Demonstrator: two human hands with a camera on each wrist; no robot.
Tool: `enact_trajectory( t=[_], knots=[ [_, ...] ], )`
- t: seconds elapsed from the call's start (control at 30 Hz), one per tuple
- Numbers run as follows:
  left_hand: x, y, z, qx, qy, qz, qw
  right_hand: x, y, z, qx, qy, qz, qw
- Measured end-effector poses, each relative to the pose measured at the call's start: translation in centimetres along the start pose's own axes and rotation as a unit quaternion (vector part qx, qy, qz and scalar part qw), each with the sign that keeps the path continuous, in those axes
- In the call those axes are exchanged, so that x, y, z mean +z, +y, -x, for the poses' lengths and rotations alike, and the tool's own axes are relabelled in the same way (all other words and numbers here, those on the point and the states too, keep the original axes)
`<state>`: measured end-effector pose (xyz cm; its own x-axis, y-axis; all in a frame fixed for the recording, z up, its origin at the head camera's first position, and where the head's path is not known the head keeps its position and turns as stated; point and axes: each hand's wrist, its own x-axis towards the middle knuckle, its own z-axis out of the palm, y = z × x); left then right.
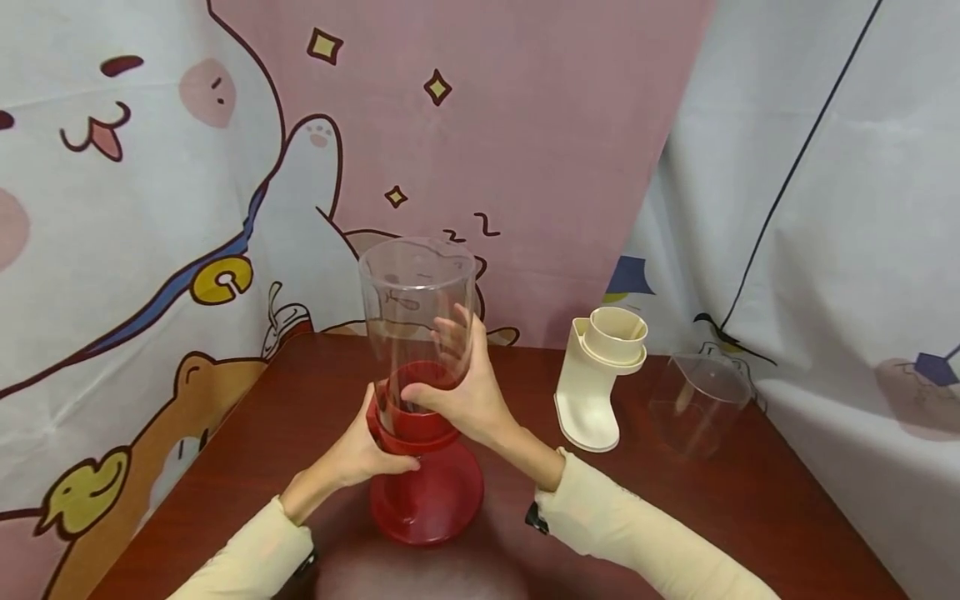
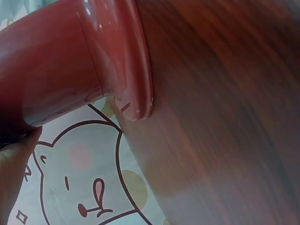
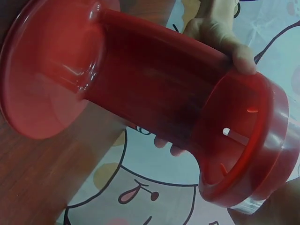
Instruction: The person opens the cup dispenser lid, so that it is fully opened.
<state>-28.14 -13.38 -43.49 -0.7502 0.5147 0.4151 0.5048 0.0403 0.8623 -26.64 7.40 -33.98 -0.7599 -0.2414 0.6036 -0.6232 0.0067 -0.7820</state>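
A red plastic stand (image 1: 427, 508) with a wide round foot stands upright on the table in front of me. My left hand (image 1: 358, 457) grips its column just below the ring-shaped collar, thumb across the front; the right wrist view shows the left fingers (image 3: 176, 150) coming round the column. A tall clear cylinder (image 1: 405, 325), open at the top, sits with its lower end in the red collar (image 3: 262, 154). My right hand (image 1: 472, 404) holds the cylinder low on its right side, thumb in front, fingers visible through the clear wall.
To the right stands a cream-coloured stand (image 1: 588, 404) with a round collar. Beside it is a second clear container (image 1: 701, 404), close to the back right of the dark red-brown table (image 1: 292, 417). A cartoon-printed cloth (image 1: 540, 150) hangs behind and along both sides.
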Motion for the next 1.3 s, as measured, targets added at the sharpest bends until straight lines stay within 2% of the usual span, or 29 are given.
enact_trajectory(
  t=[0.47, 0.67, 0.8, 1.07, 1.3],
  knots=[
    [0.48, -0.30, -0.10, 0.008, 0.009, -0.022, 0.9997, 0.15, 0.25, 0.17, -0.023, 0.023, -0.003, 0.9995],
    [0.73, -0.53, -0.27, 0.010, 0.009, -0.007, 0.9999, -0.05, 0.14, -0.13, 0.002, 0.048, -0.005, 0.9989],
    [0.72, -0.43, -0.29, 0.008, 0.008, 0.003, 0.9999, -0.12, 0.00, -0.21, 0.001, 0.042, 0.002, 0.9991],
    [0.60, -0.32, -0.27, 0.013, 0.000, -0.015, 0.9998, -0.03, -0.36, 0.12, -0.032, 0.031, 0.019, 0.9988],
    [0.44, -0.29, 0.06, 0.011, 0.015, -0.012, 0.9998, 0.24, -0.26, -0.43, 0.008, 0.039, 0.017, 0.9991]
  ],
)
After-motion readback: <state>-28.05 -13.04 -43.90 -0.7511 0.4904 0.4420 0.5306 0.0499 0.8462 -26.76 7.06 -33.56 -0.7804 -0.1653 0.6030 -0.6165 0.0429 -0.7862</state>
